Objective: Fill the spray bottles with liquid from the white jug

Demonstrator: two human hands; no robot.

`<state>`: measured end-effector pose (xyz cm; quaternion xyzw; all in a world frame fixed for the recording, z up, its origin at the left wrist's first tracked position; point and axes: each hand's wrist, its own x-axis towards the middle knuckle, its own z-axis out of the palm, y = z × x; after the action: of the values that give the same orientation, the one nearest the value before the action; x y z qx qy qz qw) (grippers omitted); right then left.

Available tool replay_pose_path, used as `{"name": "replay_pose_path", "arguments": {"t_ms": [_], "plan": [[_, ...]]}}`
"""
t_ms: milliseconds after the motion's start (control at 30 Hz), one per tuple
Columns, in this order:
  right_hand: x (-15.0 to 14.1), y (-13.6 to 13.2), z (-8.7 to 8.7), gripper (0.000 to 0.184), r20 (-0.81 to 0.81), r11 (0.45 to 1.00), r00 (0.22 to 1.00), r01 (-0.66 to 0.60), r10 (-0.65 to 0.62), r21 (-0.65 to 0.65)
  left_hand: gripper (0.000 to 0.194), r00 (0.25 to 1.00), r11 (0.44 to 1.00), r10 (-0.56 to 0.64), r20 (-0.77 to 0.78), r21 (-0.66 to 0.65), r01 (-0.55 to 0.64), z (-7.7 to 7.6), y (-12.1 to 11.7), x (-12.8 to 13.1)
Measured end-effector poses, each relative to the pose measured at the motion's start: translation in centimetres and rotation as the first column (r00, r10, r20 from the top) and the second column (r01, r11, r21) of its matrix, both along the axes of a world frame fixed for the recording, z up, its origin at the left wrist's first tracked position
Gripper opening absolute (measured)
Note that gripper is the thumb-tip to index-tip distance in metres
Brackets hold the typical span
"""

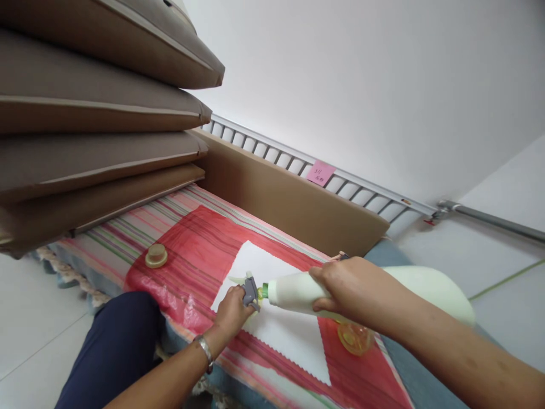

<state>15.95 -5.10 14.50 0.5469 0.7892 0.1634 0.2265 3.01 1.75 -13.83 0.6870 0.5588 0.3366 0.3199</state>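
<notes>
My right hand (340,284) is wrapped round a large pale green bottle (426,284), tipped almost level with its mouth to the left. At the mouth is a bright green tip (265,290). My left hand (233,312) grips a small grey plastic piece (250,291) with a clear yellowish part beside the tip; its exact kind is unclear. Whether the tip touches that part, I cannot tell. Under both lies a white cloth (293,335) with zigzag edges. Partly below my right forearm is a transparent yellow round object (355,339).
A pale round cap (156,255) sits on red plastic sheeting (183,244) over a striped cover (140,221). Stacked brown cushions (97,119) rise at the left. Behind stand a brown board (276,187) and a white radiator (272,153) bearing a pink note (321,172).
</notes>
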Motion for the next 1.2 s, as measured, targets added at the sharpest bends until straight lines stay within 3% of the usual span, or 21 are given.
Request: {"name": "replay_pose_path", "arguments": {"t_ms": [333, 600, 733, 800, 900, 1000, 1067, 1133, 1200], "plan": [[-2.9, -0.3, 0.7, 0.011, 0.098, 0.999, 0.994, -0.047, 0.048, -0.013, 0.009, 0.999, 1.000, 0.019, 0.033, -0.008, -0.019, 0.3, -0.2, -0.1], [-4.2, -0.5, 0.2, 0.001, 0.156, 0.994, 0.982, -0.102, 0.108, -0.048, 0.008, 0.996, 1.000, 0.017, 0.082, -0.019, -0.016, -0.3, 0.0, 0.0], [-4.7, -0.8, 0.2, 0.005, 0.172, 0.992, 0.979, -0.102, 0.113, -0.071, 0.009, 0.990, 0.999, 0.020, 0.140, -0.029, -0.016, -0.9, 0.4, -0.1], [-4.4, -1.0, 0.4, 0.002, 0.136, 0.995, 0.987, -0.075, 0.084, -0.070, 0.011, 0.983, 1.000, 0.012, 0.183, -0.030, -0.007, -1.2, 0.7, -0.2], [-2.4, -1.2, 0.1, 0.015, 0.041, 0.999, 0.999, -0.029, 0.031, -0.042, 0.018, 0.965, 0.999, -0.005, 0.262, -0.036, 0.015, -1.6, 1.2, -0.4], [1.7, -1.4, -1.9, 0.022, -0.147, 0.999, 0.989, 0.025, -0.021, 0.026, 0.030, 0.938, 0.998, -0.013, 0.345, -0.046, 0.031, -1.6, 1.8, -0.8], [5.1, -1.4, -4.5, 0.023, -0.395, 0.988, 0.911, 0.147, -0.119, 0.041, 0.039, 0.917, 0.998, -0.015, 0.399, -0.055, 0.040, -1.4, 2.1, -1.0], [8.3, -1.2, -7.6, 0.020, -0.664, 0.949, 0.703, 0.313, -0.255, -0.033, 0.044, 0.897, 0.997, -0.013, 0.441, -0.064, 0.046, -1.1, 2.1, -1.1], [10.7, -0.9, -10.5, 0.022, -0.783, 0.913, 0.540, 0.398, -0.309, -0.086, 0.047, 0.884, 0.996, 0.000, 0.468, -0.074, 0.040, -0.7, 2.0, -1.2]]}}
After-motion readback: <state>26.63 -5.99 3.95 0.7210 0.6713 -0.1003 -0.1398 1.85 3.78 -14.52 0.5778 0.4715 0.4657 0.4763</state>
